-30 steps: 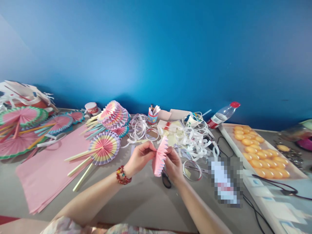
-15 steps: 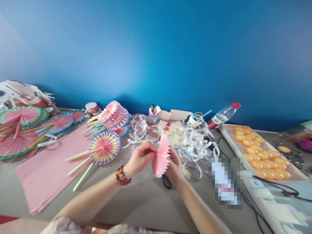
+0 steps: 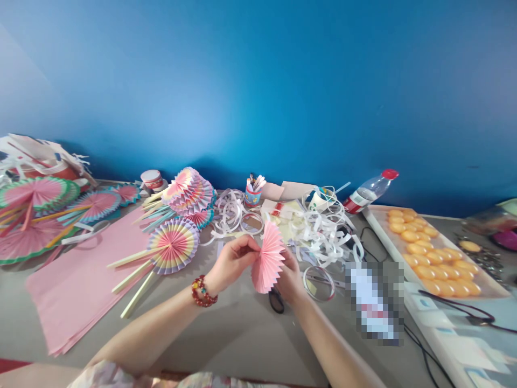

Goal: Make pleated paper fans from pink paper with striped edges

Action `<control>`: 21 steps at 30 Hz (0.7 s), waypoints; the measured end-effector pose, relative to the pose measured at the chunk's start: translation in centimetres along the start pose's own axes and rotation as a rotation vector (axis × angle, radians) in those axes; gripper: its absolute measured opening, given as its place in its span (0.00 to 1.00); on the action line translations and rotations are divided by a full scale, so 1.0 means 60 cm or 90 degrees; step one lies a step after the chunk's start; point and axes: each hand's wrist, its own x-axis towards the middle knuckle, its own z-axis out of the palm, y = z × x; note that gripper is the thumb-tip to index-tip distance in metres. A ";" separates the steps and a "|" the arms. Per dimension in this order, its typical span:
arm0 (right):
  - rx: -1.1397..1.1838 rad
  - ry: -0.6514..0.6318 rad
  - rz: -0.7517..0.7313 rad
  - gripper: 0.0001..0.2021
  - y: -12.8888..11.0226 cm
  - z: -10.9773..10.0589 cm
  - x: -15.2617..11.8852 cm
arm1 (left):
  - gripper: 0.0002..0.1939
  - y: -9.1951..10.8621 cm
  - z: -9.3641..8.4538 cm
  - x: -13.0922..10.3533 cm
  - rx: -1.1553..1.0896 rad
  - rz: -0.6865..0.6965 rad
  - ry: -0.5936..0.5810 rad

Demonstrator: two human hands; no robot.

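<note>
A pleated pink paper fan (image 3: pixel 268 260), spread into roughly a half disc, is held up between both hands over the grey table. My left hand (image 3: pixel 233 262), with a red bead bracelet on the wrist, pinches the fan's left edge at mid-height. Behind the right side of the fan is my right hand (image 3: pixel 290 275), its fingers against the paper and partly hidden by it. Dark scissor handles (image 3: pixel 277 302) show on the table just below the fan.
Finished round fans (image 3: pixel 174 246) and pink sheets (image 3: pixel 84 280) lie at left. White paper strips (image 3: pixel 329 231), a tape roll (image 3: pixel 319 284) and a pen cup (image 3: pixel 253 195) are beyond. Rightward are a bottle (image 3: pixel 369 192) and a tray (image 3: pixel 382 231) of orange ovals.
The pink fan has turned and opened a little, so more of its pleated face shows. Both hands have stayed almost in the same place.
</note>
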 end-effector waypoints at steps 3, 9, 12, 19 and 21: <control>0.002 0.012 -0.012 0.10 0.000 -0.001 0.000 | 0.07 -0.001 0.000 -0.001 -0.003 0.004 0.003; 0.005 0.035 -0.043 0.12 -0.005 -0.003 0.002 | 0.08 -0.002 0.006 -0.003 -0.015 0.011 0.012; 0.007 0.034 -0.046 0.11 -0.008 -0.002 0.001 | 0.08 -0.004 0.008 -0.004 -0.031 0.004 0.001; 0.018 0.035 -0.048 0.10 -0.011 0.003 -0.001 | 0.03 -0.002 0.008 -0.006 -0.041 0.003 0.014; 0.024 0.035 -0.046 0.09 -0.012 0.005 -0.002 | 0.03 -0.001 0.008 -0.006 -0.052 -0.004 0.022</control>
